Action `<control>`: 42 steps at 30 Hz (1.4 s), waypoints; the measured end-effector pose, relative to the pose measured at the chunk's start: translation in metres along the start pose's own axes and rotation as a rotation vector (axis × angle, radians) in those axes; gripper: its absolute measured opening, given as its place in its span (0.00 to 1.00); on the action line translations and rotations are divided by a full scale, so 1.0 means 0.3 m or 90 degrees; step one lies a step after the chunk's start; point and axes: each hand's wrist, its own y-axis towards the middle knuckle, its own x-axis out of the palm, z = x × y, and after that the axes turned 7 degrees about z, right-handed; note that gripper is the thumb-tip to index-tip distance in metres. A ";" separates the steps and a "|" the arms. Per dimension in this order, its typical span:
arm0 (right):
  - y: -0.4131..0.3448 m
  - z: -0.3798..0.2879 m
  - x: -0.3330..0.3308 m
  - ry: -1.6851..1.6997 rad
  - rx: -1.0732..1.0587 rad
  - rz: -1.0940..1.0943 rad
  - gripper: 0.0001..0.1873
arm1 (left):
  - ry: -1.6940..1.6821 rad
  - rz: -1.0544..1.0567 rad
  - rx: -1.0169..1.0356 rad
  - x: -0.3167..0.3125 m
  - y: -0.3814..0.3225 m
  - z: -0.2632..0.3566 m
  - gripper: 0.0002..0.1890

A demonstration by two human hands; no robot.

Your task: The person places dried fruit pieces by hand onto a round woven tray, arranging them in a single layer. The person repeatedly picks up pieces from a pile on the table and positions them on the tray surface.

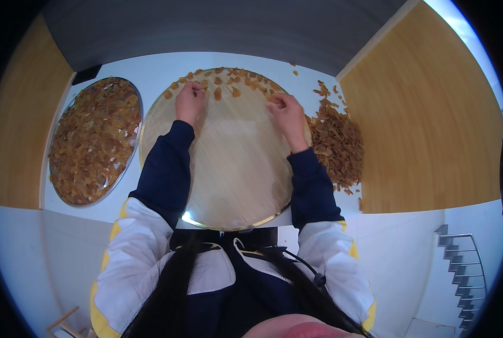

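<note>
A large round mesh screen (238, 156) with a metal rim lies on the white table before me. Thin amber-brown dried slices (218, 93) are spread along its far edge, some apart and some touching. Over the far left part of the mesh, my left hand (190, 102) pinches a small slice (204, 84) between thumb and fingers. At the far right, my right hand (288, 114) has its fingertips closed on another slice (270, 98), close to the rim. The near and middle mesh is bare.
On the left stands a round tray (138, 99) covered with similar slices. A loose heap of slices (338, 143) lies on the white table (158, 72) at right, with stray pieces around it. Wooden side panels (424, 118) and a dark back panel (209, 27) enclose the table.
</note>
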 end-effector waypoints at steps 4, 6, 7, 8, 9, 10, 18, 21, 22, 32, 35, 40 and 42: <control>0.048 -0.029 0.184 -0.104 0.024 -0.025 0.18 | 0.067 -0.022 0.028 0.037 0.029 -0.033 0.06; 0.062 -0.033 0.230 -0.155 0.014 -0.037 0.19 | 0.065 -0.017 0.032 0.048 0.037 -0.038 0.06; 0.068 -0.035 0.247 -0.186 0.023 -0.043 0.19 | 0.069 -0.020 0.026 0.050 0.038 -0.039 0.05; 0.071 -0.036 0.260 -0.208 0.013 -0.033 0.19 | 0.068 -0.010 0.033 0.051 0.033 -0.040 0.05; 0.073 -0.039 0.272 -0.231 0.007 -0.023 0.18 | 0.072 -0.004 0.035 0.049 0.026 -0.040 0.05; 0.073 -0.043 0.282 -0.256 0.014 -0.017 0.18 | 0.078 -0.003 0.031 0.047 0.023 -0.039 0.05; 0.065 -0.092 0.317 -0.305 -0.077 -0.014 0.16 | 0.138 -0.009 0.053 0.032 0.007 -0.014 0.06; 0.047 -0.109 0.332 -0.324 -0.162 -0.032 0.14 | 0.144 -0.025 0.034 0.022 0.006 -0.007 0.06; 0.043 -0.112 0.341 -0.330 -0.206 -0.030 0.13 | 0.146 -0.030 0.030 0.021 0.008 -0.004 0.06; 0.069 -0.124 0.415 -0.329 -0.210 -0.012 0.12 | 0.212 0.016 0.051 0.022 0.010 -0.013 0.06; 0.037 -0.148 0.440 -0.268 -0.257 -0.037 0.11 | 0.221 -0.002 0.045 0.025 0.006 -0.016 0.07; 0.020 -0.153 0.476 -0.273 -0.265 -0.079 0.11 | 0.239 -0.045 0.019 0.023 0.005 -0.007 0.10; 0.027 -0.143 0.483 -0.272 -0.272 -0.059 0.10 | 0.224 -0.044 0.027 0.022 0.003 -0.004 0.10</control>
